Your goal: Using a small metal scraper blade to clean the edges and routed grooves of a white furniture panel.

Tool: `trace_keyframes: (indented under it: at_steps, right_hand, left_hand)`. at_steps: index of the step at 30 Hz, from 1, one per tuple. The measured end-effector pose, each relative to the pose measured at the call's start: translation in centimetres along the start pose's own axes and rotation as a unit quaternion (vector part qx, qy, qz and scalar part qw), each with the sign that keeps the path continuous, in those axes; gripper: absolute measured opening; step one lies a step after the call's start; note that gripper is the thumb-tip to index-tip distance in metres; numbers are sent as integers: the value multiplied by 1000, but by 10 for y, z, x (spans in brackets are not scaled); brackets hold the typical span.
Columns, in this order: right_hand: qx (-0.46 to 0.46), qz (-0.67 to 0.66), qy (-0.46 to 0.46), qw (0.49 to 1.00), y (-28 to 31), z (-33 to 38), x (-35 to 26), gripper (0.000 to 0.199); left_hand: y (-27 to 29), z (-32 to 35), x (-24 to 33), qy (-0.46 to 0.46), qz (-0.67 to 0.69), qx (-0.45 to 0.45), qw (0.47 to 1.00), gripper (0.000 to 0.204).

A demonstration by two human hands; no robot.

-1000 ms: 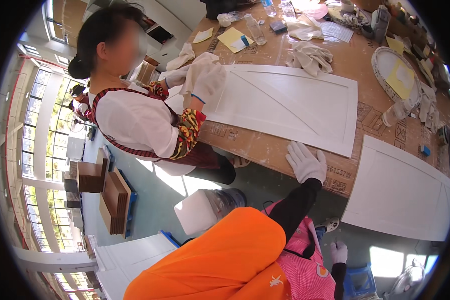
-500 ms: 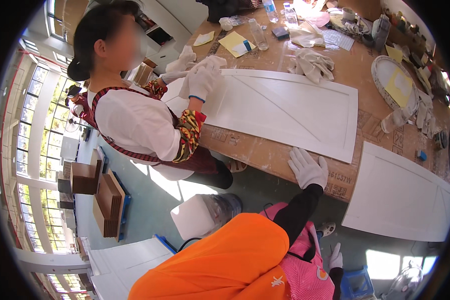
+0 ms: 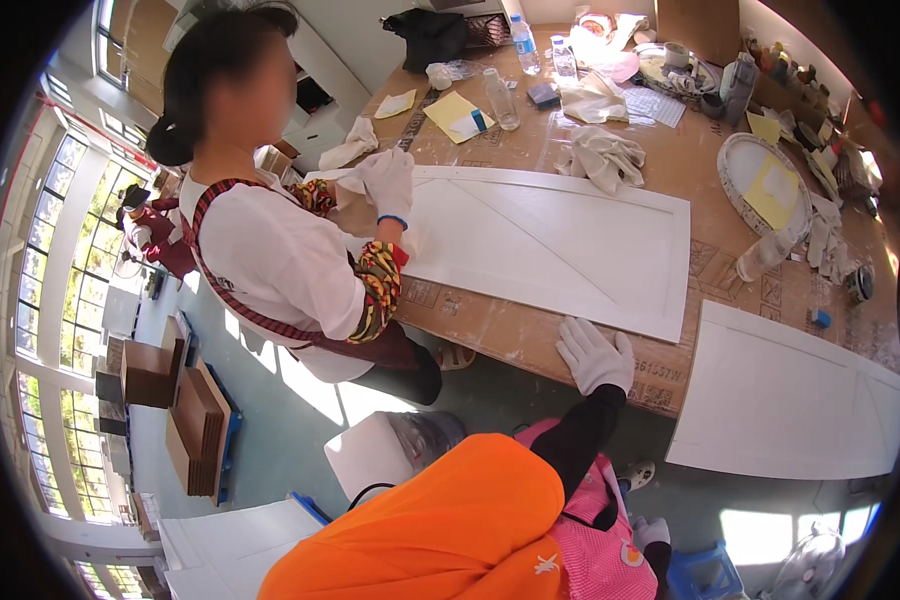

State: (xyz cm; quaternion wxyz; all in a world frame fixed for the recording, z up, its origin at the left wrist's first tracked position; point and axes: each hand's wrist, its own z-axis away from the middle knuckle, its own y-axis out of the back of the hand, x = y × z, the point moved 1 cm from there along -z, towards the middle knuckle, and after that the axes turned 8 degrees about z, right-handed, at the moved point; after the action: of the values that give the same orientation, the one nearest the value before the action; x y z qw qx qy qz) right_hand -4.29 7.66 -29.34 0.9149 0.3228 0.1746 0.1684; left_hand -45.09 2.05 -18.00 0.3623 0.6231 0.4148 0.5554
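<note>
My left hand (image 3: 598,357), in a white knit glove, lies flat with spread fingers on the cardboard-covered table edge, its fingertips beside the lower edge of a long white panel (image 3: 550,235). This panel has raised borders and a diagonal line. My right hand (image 3: 653,533), also gloved, hangs low beside my pink apron (image 3: 595,535); its fingers are small and unclear, and I see nothing held. Across the panel's left part, a person in a white shirt and striped apron bends with gloved hands (image 3: 385,185) close together over it. What those hands hold is hidden.
A second white panel (image 3: 785,395) sticks out past the table's right side. Cloths (image 3: 602,158), plastic bottles (image 3: 523,45), yellow sheets (image 3: 458,117) and a round tray (image 3: 760,185) lie on the table (image 3: 530,345). A white container (image 3: 370,450) and blue stool (image 3: 705,572) stand below.
The view has shifted, so table and panels sit lower and further left. The person's gloved hands have moved slightly along the panel. My left hand still rests at the edge; my right hand has drawn closer to my apron.
</note>
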Motion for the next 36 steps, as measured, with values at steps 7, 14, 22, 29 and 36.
trace_keyframes:
  at_steps: [7,14,22,29,36]
  right_hand:
    - [-17,31,-33,999,-5,3,-9,56]
    - [-104,77,-2,992,8,2,-21,53]
    - [-86,101,30,991,19,-3,-38,52]
    - [-99,136,56,984,16,-8,-38,53]
    - [-69,158,82,982,41,-3,-51,64]
  left_hand:
    - [-4,-2,0,-10,3,32,999,82]
    - [-1,-4,1,-2,-9,13,1000,82]
    - [-3,-3,-1,-14,1,36,999,82]
    - [-3,-5,4,-4,-4,19,1000,82]
    - [2,-7,2,12,-20,-1,1000,81]
